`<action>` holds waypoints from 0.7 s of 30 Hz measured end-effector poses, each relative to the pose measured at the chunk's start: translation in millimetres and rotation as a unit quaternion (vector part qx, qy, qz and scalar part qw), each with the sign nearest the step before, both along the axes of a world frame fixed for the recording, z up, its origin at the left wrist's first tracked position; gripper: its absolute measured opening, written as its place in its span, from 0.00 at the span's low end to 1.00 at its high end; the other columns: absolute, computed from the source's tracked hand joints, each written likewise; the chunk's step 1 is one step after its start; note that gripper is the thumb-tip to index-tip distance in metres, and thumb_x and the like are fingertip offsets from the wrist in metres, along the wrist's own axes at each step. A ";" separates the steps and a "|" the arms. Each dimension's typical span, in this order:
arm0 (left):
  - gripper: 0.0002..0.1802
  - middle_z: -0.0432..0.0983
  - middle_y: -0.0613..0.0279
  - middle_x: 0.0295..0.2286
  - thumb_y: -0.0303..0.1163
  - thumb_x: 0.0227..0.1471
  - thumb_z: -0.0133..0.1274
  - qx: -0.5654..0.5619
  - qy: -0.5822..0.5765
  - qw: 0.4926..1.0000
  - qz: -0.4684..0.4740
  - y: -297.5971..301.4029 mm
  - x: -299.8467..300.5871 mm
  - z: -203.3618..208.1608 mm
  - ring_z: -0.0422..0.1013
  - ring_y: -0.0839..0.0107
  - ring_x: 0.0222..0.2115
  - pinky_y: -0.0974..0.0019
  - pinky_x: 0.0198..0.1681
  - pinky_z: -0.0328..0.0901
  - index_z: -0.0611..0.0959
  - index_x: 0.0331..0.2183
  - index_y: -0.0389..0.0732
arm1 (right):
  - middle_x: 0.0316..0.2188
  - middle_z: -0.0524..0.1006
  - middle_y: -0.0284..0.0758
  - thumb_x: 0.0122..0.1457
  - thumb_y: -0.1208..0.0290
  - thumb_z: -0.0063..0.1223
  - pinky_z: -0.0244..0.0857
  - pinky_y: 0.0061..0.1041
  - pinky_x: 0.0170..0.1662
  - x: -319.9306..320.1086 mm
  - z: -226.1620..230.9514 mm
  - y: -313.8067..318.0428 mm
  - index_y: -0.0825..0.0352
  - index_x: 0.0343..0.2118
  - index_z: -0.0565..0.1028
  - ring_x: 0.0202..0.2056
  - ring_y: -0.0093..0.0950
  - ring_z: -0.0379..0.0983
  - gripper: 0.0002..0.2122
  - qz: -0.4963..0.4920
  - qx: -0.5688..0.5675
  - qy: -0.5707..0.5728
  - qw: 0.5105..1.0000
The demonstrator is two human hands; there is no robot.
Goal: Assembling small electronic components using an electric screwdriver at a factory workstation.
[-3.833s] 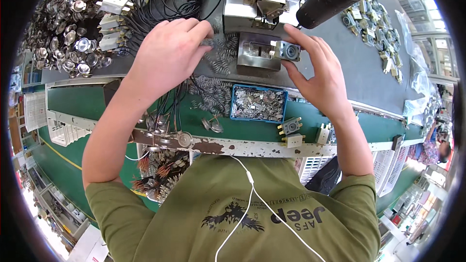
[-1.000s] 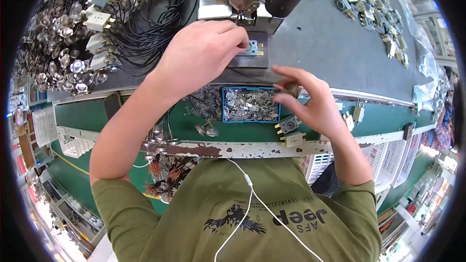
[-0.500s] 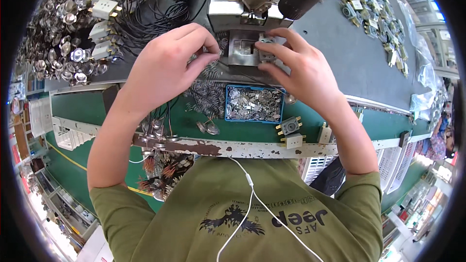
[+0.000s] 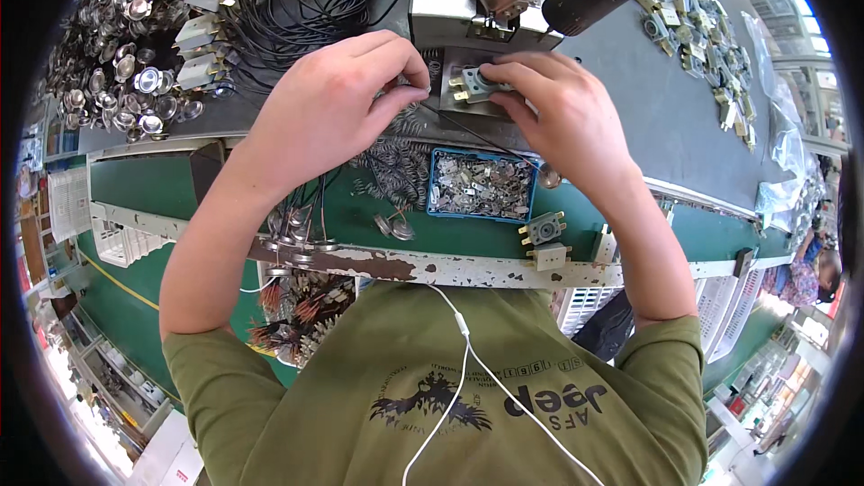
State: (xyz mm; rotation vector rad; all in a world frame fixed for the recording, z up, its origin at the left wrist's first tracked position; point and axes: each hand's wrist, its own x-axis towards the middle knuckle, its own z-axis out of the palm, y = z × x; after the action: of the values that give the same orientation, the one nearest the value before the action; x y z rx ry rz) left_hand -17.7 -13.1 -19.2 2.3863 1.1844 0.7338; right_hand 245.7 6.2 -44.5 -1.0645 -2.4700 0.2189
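Right hand [image 4: 567, 103] has one grey block [image 4: 484, 85] gripped over one metal fixture [image 4: 459, 58]. Left hand [image 4: 337, 99] is pinched closed, can't tell if it's got that one thin wire [image 4: 468, 129]. Two spare blocks [image 4: 543, 229] sit by one blue tray [image 4: 431, 187].

Factory workshop, pretty clearly: a dark-grey bench [image 4: 643, 126] is piled with round silvery metal caps [image 4: 148, 81] and boxy grey-and-cream plastic housings [image 4: 697, 43], a rectangular blue tray [image 4: 477, 215] is filled with small metal bits [image 4: 481, 184], and a yellow line [image 4: 121, 285] is painted on the green floor [image 4: 135, 328].
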 end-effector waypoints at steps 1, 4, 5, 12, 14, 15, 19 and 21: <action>0.07 0.78 0.58 0.31 0.27 0.52 0.61 0.001 0.001 1.000 0.000 0.6 1.0 -0.5 0.77 0.56 0.32 0.58 0.36 0.71 0.80 0.34 0.38 | 0.35 0.80 0.33 0.54 0.72 0.66 0.73 0.34 0.42 -1.8 -2.0 -0.4 0.57 0.44 0.83 0.38 0.36 0.77 0.13 -0.004 -0.014 0.026 1.000; 0.07 0.78 0.58 0.31 0.27 0.53 0.61 -0.001 0.001 1.000 -0.004 2.2 3.2 -1.3 0.77 0.56 0.32 0.58 0.36 0.71 0.80 0.34 0.38 | 0.38 0.79 0.33 0.55 0.72 0.65 0.73 0.34 0.43 -0.4 -2.4 0.0 0.57 0.44 0.83 0.39 0.35 0.76 0.13 -0.008 -0.004 0.008 1.000; 0.07 0.78 0.58 0.31 0.27 0.53 0.61 0.003 0.003 1.000 -0.006 3.0 4.3 -0.8 0.77 0.56 0.32 0.58 0.36 0.71 0.80 0.34 0.38 | 0.38 0.79 0.33 0.55 0.72 0.65 0.73 0.34 0.43 1.1 -4.0 0.5 0.57 0.44 0.83 0.39 0.35 0.76 0.13 -0.009 -0.004 0.010 1.000; 0.06 0.78 0.58 0.30 0.28 0.53 0.61 0.029 -0.013 0.999 -0.013 8.0 10.6 -2.0 0.77 0.56 0.31 0.57 0.35 0.72 0.81 0.33 0.38 | 0.38 0.78 0.34 0.52 0.67 0.69 0.71 0.36 0.45 10.5 10.6 -23.1 0.61 0.44 0.83 0.40 0.36 0.75 0.15 0.007 -0.001 0.021 1.000; 0.06 0.78 0.58 0.30 0.27 0.52 0.61 0.045 -0.025 0.998 -0.021 12.8 22.5 -5.4 0.77 0.56 0.31 0.57 0.35 0.72 0.81 0.33 0.38 | 0.37 0.78 0.35 0.53 0.67 0.68 0.70 0.35 0.44 20.2 13.4 -45.0 0.65 0.40 0.81 0.39 0.37 0.74 0.13 0.000 -0.075 -0.013 0.997; 0.06 0.78 0.58 0.29 0.27 0.52 0.61 0.061 -0.035 0.997 -0.032 16.5 28.6 -6.0 0.77 0.56 0.31 0.57 0.35 0.72 0.81 0.32 0.38 | 0.37 0.78 0.35 0.53 0.67 0.68 0.70 0.35 0.44 20.9 9.7 -50.0 0.65 0.40 0.81 0.39 0.37 0.74 0.13 -0.004 -0.074 -0.011 0.997; 0.05 0.79 0.59 0.29 0.28 0.52 0.61 0.090 -0.006 0.994 -0.059 27.5 45.5 -15.0 0.77 0.57 0.31 0.57 0.35 0.72 0.81 0.32 0.39 | 0.33 0.78 0.36 0.58 0.73 0.63 0.71 0.35 0.40 19.9 3.5 -60.0 0.66 0.35 0.77 0.36 0.38 0.75 0.06 -0.012 -0.068 -0.004 0.998; 0.06 0.79 0.60 0.29 0.28 0.52 0.61 0.082 0.022 0.994 -0.063 31.4 47.8 -20.2 0.77 0.57 0.32 0.57 0.36 0.72 0.82 0.32 0.40 | 0.34 0.78 0.37 0.58 0.77 0.62 0.71 0.32 0.36 23.1 4.3 -66.0 0.66 0.40 0.78 0.32 0.36 0.76 0.07 -0.031 -0.201 0.076 0.976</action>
State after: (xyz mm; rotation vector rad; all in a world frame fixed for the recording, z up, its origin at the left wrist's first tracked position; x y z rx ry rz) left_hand 30.1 18.4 -39.4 2.5977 1.0138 0.7664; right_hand 268.8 -59.8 -40.2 -1.2294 -2.3035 0.7781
